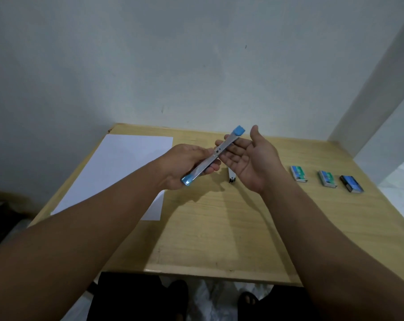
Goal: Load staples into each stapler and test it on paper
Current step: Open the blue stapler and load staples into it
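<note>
Gripping the opened blue stapler (213,156) above the table (219,228), the left hand (184,165) curled round it — right hand (249,158) lay flat-fingered beneath.

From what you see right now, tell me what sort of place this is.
Probably a plain room at home or a small office: a light wooden table against a bare wall, with white paper and staple boxes on it.

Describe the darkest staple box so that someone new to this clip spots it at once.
On the wooden table, look to the right side, where three small staple boxes lie in a row. The dark staple box is the rightmost: black and blue, while its two neighbours are green and grey.
</note>
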